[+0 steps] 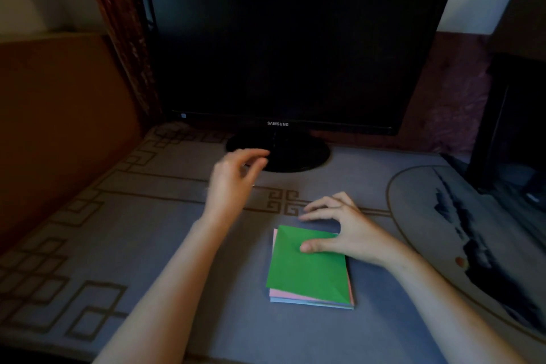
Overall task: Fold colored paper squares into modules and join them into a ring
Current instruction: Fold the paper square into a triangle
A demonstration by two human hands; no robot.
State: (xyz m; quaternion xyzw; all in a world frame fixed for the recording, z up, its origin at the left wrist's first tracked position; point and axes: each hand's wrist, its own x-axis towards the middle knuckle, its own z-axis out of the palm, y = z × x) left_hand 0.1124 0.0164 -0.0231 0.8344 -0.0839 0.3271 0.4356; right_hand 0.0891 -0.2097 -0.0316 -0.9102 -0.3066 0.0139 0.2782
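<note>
Left grip (pixel 233 180): loosely curled, empty, airborne.
Right grip (pixel 348 230): spread, clasping nothing, pressing green sheet (pixel 307 269) by thumb.
Stack (pixel 310 300): beneath right grip; best to slide only top sheet off.

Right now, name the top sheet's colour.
The top sheet is green, seen in the head view.

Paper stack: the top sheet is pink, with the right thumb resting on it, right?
No. The head view shows the top sheet of the paper stack is green, not pink; the right hand does rest its thumb on it.
</note>
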